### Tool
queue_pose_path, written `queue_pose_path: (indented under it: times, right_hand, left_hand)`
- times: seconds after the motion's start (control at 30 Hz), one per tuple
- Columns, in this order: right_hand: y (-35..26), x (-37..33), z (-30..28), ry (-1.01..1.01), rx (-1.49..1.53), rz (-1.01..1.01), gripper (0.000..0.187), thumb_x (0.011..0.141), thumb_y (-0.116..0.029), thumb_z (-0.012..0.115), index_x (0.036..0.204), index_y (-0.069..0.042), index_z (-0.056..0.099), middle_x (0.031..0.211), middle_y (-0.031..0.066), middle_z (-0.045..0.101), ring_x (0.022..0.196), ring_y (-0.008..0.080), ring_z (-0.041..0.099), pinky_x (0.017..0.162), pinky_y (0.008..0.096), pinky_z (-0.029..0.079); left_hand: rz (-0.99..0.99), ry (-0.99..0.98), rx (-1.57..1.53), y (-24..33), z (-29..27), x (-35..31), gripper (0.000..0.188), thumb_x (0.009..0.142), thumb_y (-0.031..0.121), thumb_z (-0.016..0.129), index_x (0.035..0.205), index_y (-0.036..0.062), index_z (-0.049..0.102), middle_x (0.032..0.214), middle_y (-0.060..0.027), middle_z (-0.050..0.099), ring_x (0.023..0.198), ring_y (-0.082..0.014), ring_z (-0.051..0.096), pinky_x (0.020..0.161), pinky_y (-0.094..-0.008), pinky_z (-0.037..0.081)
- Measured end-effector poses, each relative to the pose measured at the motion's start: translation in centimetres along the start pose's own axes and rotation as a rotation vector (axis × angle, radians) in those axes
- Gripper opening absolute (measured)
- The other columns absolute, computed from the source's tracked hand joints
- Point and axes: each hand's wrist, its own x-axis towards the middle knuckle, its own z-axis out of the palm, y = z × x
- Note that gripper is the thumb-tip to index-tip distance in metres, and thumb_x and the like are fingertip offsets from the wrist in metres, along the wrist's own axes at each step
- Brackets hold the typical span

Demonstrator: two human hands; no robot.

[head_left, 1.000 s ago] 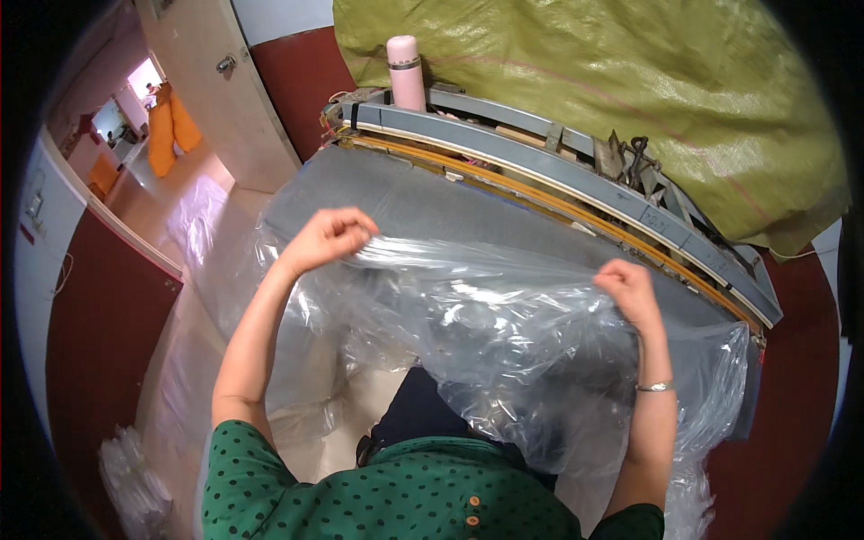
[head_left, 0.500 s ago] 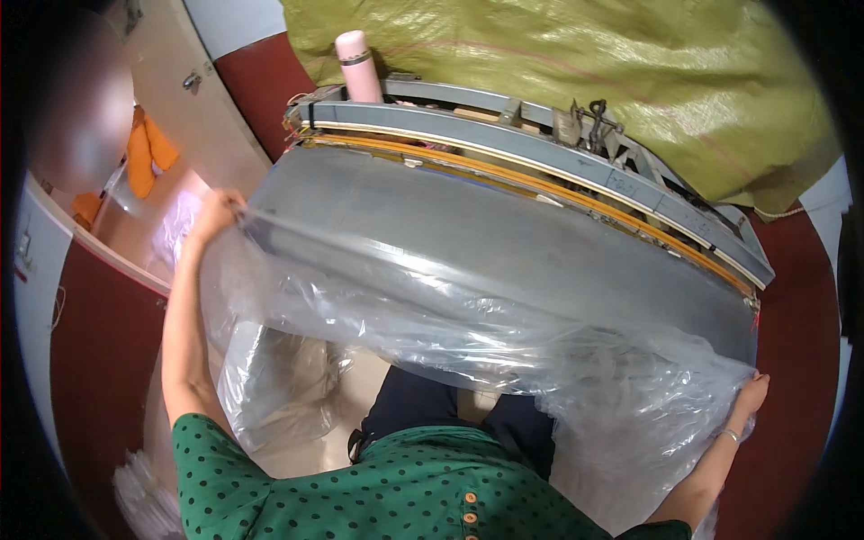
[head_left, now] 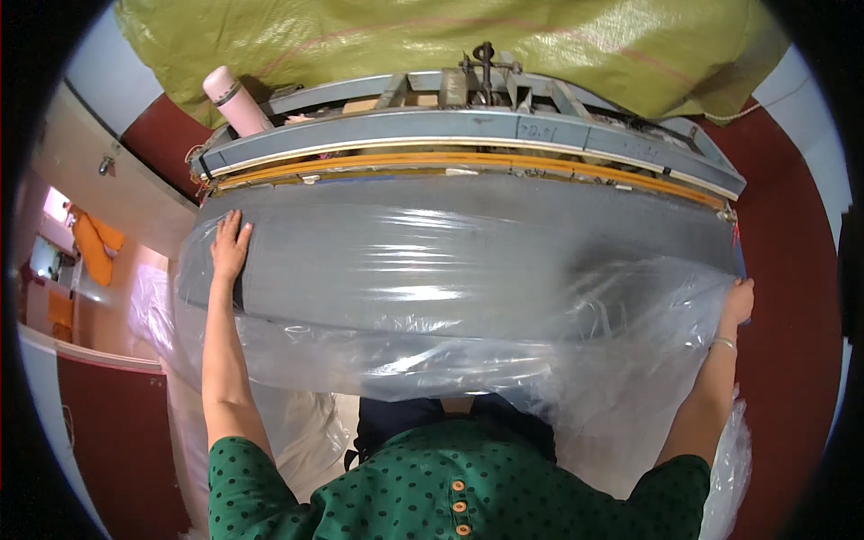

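A clear plastic sheet (head_left: 432, 360) lies over the grey tabletop (head_left: 504, 202) of a long bench and hangs down over its near edge. Flat on the sheet at the bench's left end rests my left hand (head_left: 231, 245), fingers spread. At the right end, my right hand (head_left: 740, 301) is closed on the sheet's edge near the bench corner. The plastic is fairly smooth and shiny across the left and middle. Toward my right hand it is wrinkled and bunched.
Behind the tabletop runs a grey metal frame (head_left: 432, 130) with orange strips (head_left: 468, 162). A pink flask (head_left: 236, 101) leans at its left end, and a dark metal clamp (head_left: 484, 76) stands mid-frame. A yellow-green tarp (head_left: 405, 40) hangs behind. At left is a door (head_left: 117, 180).
The sheet now reaches farther back over the tabletop. My left hand has gone from gripping its edge to lying flat on it; my right hand still holds on. The view has turned.
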Motion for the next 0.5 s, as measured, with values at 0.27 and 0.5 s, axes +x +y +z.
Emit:
queue_pose_path:
  times: [0.27,0.5]
  right_hand:
    - [-2.3,-0.6,0.0,0.004,-0.017,0.002,0.03,0.082,-0.033,0.046,0.09,-0.005,0.054,0.086,0.0176,0.06,0.081,0.0355,0.058,0.066,0.0451,0.045]
    - [-2.0,-1.0,-0.9,-0.009,-0.008,0.033,0.032,0.081,-0.036,0.047,0.091,-0.007,0.055,0.087,0.0162,0.06,0.082,0.0356,0.057,0.066,0.0453,0.045]
  left_hand:
    - [0.107,0.522,-0.495,4.7,-2.1,0.1,0.02,0.082,0.015,0.05,0.095,0.0003,0.057,0.095,-0.0114,0.058,0.09,-0.0228,0.053,0.081,-0.0312,0.04]
    - [0.114,-0.79,-1.134,22.8,-8.5,-16.8,0.022,0.084,0.019,0.052,0.08,0.0,0.061,0.074,-0.0019,0.059,0.062,-0.0049,0.05,0.052,-0.021,0.042]
